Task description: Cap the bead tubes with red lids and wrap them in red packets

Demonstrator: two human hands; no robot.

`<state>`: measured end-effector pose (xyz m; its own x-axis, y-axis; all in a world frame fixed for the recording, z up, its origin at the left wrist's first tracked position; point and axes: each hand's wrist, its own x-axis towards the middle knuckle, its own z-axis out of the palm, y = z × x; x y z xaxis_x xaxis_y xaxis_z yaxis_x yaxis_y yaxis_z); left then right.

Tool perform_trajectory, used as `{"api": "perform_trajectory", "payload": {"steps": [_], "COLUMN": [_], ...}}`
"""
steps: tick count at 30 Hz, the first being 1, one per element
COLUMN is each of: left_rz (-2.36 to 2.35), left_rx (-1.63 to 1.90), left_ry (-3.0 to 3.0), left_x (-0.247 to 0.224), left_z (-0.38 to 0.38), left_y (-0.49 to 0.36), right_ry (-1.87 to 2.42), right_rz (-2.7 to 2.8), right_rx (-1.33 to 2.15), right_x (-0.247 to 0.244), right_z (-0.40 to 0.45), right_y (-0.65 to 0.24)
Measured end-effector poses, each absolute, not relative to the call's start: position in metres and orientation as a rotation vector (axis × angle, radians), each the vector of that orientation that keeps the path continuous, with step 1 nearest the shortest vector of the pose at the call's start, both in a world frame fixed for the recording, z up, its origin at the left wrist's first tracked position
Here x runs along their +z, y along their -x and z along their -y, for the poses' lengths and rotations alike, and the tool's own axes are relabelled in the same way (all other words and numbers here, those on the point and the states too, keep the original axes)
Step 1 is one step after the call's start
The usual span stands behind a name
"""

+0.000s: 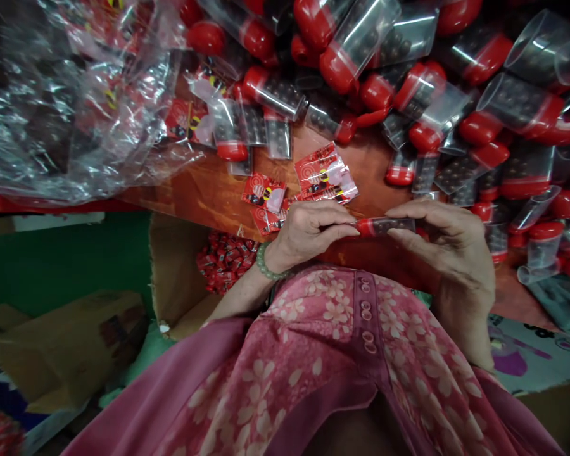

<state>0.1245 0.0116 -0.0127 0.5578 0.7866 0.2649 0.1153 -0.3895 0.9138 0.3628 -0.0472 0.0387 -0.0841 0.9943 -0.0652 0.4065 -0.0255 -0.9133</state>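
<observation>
Just above the table's front edge, a small clear tube (390, 225) with a red cap and dark little balls inside lies level between both hands. My left hand (308, 231), wearing a green bead bracelet (268, 266), pinches the red-capped end between thumb and fingers. The clear end is gripped by the thumb and fingers of my right hand (449, 247). Small red printed packets (325, 171) lie flat on the table beyond my left hand, and one is partly covered by it.
Many red-capped clear tubes (427, 107) are heaped across the back and right of the brown table (361, 145). A crumpled clear plastic bag (90, 107) with red packets covers the left. Below the edge, an open cardboard box (171, 272) holds small red packets (225, 259).
</observation>
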Motion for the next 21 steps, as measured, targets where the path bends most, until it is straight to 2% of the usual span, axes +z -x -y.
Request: {"api": "perform_trajectory", "payload": {"steps": [12, 17, 21], "left_rz": [-0.752, -0.768, -0.721], "left_rx": [0.56, 0.319, 0.274], "left_ry": [-1.682, -1.513, -1.404], "left_x": [0.005, 0.014, 0.014], "left_z": [-0.016, -0.025, -0.033], "left_y": [-0.129, -0.129, -0.13], "right_ry": [1.361, 1.467, 1.489], "right_rz": [1.644, 1.372, 1.057], "right_rx": [1.161, 1.326, 1.475], "right_x": [0.039, 0.036, 0.029], "right_z": [0.037, 0.039, 0.038], "right_y": [-0.364, -0.355, -0.353]}}
